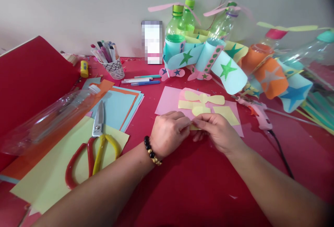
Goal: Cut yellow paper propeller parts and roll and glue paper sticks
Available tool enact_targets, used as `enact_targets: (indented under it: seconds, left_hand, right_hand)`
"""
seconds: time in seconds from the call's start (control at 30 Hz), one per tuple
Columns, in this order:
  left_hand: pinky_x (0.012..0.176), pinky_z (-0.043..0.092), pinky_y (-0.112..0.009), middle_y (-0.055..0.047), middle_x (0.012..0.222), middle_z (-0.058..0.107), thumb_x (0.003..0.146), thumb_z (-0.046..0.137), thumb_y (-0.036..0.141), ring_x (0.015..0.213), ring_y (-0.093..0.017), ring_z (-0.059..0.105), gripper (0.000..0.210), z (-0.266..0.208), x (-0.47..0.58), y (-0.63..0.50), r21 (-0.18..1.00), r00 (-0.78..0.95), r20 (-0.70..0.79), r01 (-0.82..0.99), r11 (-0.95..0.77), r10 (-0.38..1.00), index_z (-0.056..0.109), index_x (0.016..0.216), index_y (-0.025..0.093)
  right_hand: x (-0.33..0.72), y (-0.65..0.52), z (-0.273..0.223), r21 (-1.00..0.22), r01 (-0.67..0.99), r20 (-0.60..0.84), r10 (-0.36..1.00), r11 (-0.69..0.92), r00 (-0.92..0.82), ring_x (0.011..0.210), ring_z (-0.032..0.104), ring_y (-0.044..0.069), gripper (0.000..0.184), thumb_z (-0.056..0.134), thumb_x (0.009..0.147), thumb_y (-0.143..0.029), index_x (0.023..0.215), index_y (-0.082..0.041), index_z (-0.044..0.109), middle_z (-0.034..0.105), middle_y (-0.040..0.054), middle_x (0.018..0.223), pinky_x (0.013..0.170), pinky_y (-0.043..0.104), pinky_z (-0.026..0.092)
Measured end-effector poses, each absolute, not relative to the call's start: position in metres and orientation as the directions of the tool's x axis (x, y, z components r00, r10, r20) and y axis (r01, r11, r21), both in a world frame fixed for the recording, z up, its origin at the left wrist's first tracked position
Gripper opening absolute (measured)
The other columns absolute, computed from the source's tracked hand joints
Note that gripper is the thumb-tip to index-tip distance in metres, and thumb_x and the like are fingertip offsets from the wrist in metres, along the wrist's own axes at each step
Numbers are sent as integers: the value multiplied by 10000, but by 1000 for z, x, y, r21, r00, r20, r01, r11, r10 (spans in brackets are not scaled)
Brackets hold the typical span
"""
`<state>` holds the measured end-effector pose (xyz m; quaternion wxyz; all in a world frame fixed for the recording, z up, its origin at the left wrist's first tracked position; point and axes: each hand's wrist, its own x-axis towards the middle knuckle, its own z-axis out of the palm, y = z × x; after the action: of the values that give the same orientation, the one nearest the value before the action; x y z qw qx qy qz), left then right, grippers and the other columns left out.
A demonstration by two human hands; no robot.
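Close together at the middle of the red table, my left hand (171, 131) and my right hand (219, 131) pinch a small piece of yellow paper (195, 127), mostly covered by the fingers. A beaded bracelet circles my left wrist. Just beyond the fingertips, cut yellow paper pieces lie on pink sheets (167, 100): a propeller shape (203, 98), a strip (186, 105), a rounded piece (200, 110) and a rectangle (227, 114).
Scissors (97, 140) with red and yellow handles rest on yellow paper (52, 181) at left, near a clear plastic bottle (54, 119). A pen cup (114, 69), pens (144, 82) and a phone (152, 42) stand behind. Bottle planes (212, 58) and a pink glue gun (258, 112) are at right.
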<state>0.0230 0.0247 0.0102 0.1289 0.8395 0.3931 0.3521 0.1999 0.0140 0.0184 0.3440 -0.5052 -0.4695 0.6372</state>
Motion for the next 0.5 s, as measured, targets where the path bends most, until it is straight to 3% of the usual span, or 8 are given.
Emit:
enact_targets:
  seconds: [0.23, 0.5]
  left_hand:
    - [617, 443, -221, 3, 737, 668, 767, 578, 153, 642, -110, 579, 129, 10, 23, 24, 686, 386, 293, 552, -473, 875, 695, 792, 200]
    - [577, 418, -209, 12, 698, 677, 785, 584, 204, 607, -105, 568, 120, 16, 23, 28, 799, 410, 90, 514, -311, 908, 703, 769, 200]
  right_hand:
    - [204, 16, 17, -942, 188, -317, 921, -277, -227, 517, 649, 141, 208, 628, 812, -364, 801, -156, 641, 670, 27, 640, 490, 223, 460]
    - [208, 18, 19, -925, 322, -293, 919, -202, -263, 533, 651, 142, 223, 590, 842, -372, 829, -156, 643, 669, 32, 649, 504, 235, 495]
